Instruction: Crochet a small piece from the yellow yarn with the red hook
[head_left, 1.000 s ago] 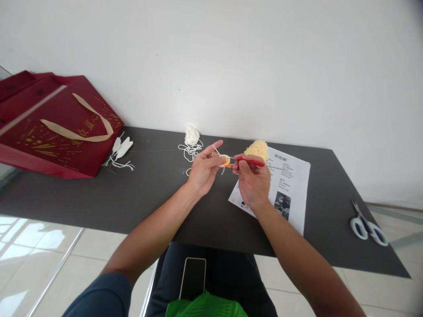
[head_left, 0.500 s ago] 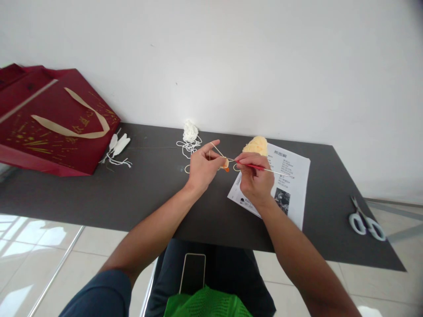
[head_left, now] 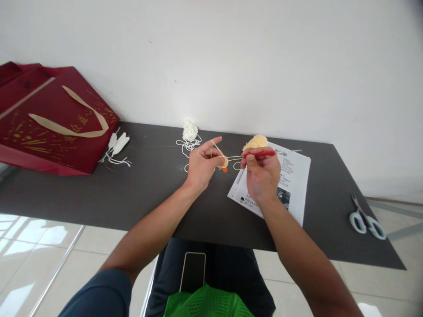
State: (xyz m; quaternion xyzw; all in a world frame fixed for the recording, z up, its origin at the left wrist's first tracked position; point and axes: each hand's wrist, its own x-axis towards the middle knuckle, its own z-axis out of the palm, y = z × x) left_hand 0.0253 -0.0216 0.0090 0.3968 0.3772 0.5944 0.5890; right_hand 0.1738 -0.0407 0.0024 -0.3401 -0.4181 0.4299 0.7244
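Observation:
My left hand [head_left: 204, 166] pinches a small pale-yellow crochet piece [head_left: 225, 162] between thumb and fingers, its index finger raised with yarn stretched over it. A bit of orange [head_left: 224, 169], perhaps a stitch marker, hangs at the lower edge of the piece. In my right hand [head_left: 262, 174] is a crochet hook [head_left: 264, 153] with a red grip and metal ends, held nearly level above the paper. Yarn strands run from the piece along the hook's left end. Behind my right hand lies a pale-yellow yarn ball [head_left: 257, 142].
Under my right hand lies a printed sheet [head_left: 299, 176]. White yarn [head_left: 190, 130] sits by the wall, and small white pieces with tails [head_left: 119, 144] lie beside a red gift bag [head_left: 59, 119]. Scissors [head_left: 366, 220] rest near the table's right edge. A phone [head_left: 193, 270] lies on my lap.
My right hand has drawn the hook to the right, away from the piece, and the hook's right end has tilted up. My left hand has stayed almost in place.

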